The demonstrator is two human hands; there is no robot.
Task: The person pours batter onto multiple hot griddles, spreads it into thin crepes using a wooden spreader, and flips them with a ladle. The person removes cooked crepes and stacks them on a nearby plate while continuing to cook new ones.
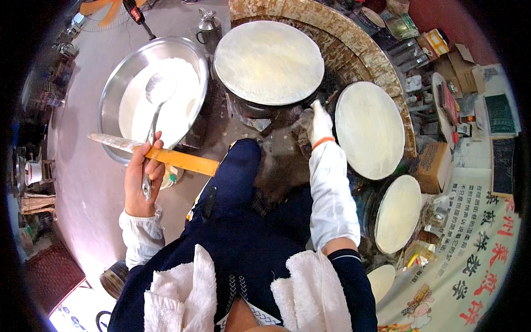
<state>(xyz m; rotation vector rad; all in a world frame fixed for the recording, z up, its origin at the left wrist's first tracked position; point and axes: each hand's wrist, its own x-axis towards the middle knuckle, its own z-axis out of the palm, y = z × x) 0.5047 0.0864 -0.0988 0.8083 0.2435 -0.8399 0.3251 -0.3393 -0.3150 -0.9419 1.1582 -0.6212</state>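
My left hand [141, 177] grips a long yellow wooden scraper [191, 163], crusted with pale batter at one end, and a steel ladle [151, 135]. The ladle's bowl lies over white batter [182, 94] in a large steel basin [110, 86]. My right hand [318, 122], in a white glove with an orange band at the wrist, is closed beside the rim of the top round griddle [268, 61]; what it holds, if anything, is unclear. That griddle and the middle-right griddle [369, 130] each bear a thin, pale round layer of batter.
More coated griddles [397, 213] curve down my right along a weathered curved surround [310, 16]. A metal can [208, 30] stands behind the basin, near an orange-bladed fan [102, 10]. Cardboard boxes [434, 163], clutter and a printed banner [475, 260] line the right side.
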